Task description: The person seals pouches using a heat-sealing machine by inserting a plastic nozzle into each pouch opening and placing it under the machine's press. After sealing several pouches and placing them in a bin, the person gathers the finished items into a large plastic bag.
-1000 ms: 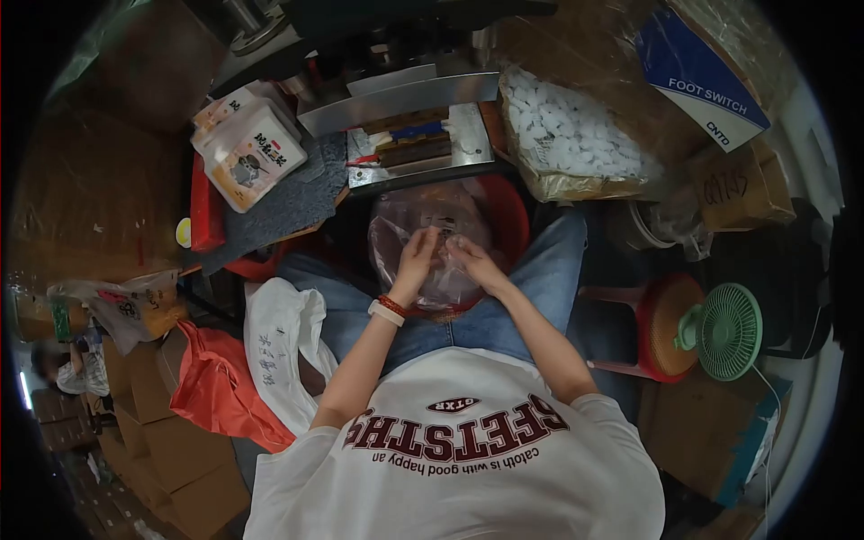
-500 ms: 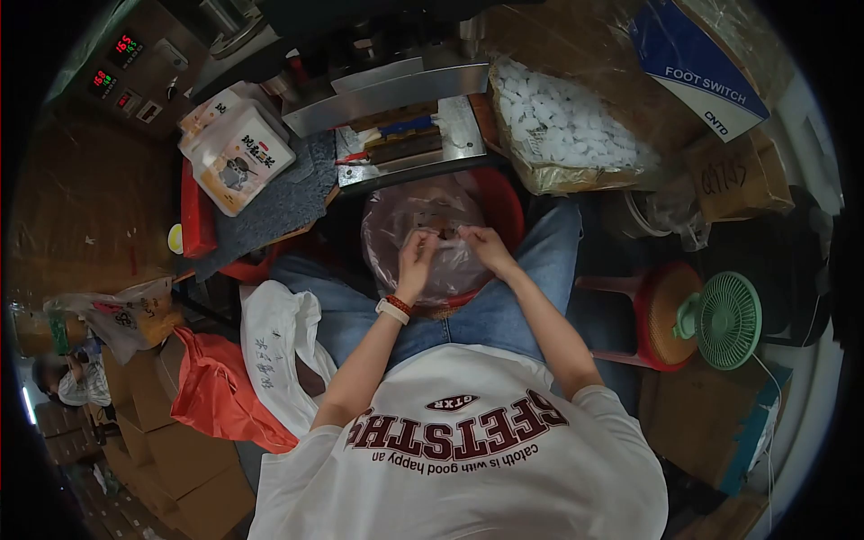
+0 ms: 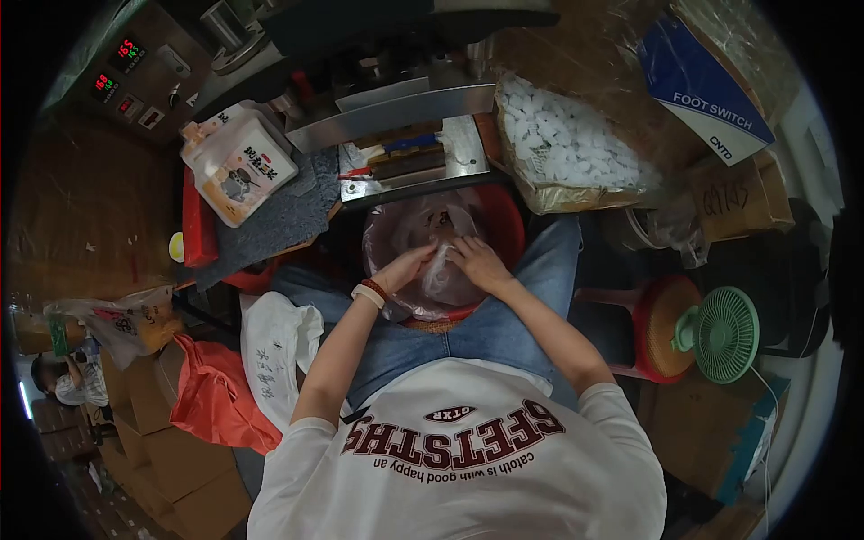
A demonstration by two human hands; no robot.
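A clear plastic bag [image 3: 441,283] sits in a red tub [image 3: 511,229] between my knees. My left hand [image 3: 411,266] has its fingers closed on a gathered part of the bag. From the other side my right hand [image 3: 479,262] grips the same bunched plastic, its fingers bent over it. Small dark marks or items show at the bag's far side; I cannot make out what they are. The fingertips of both hands nearly meet, and the plastic partly hides them.
A press-like machine with a metal plate [image 3: 463,148] stands just beyond the tub. White printed containers [image 3: 245,175] lie on a grey cloth [image 3: 301,193] at left. A box of small white pieces [image 3: 567,135] is at right, with a green fan [image 3: 725,333] on a red stool [image 3: 661,328].
Both hands have moved slightly nearer to my body. Plastic is now bunched between them, and the right hand's fingers have come over it. The view has shifted a little.
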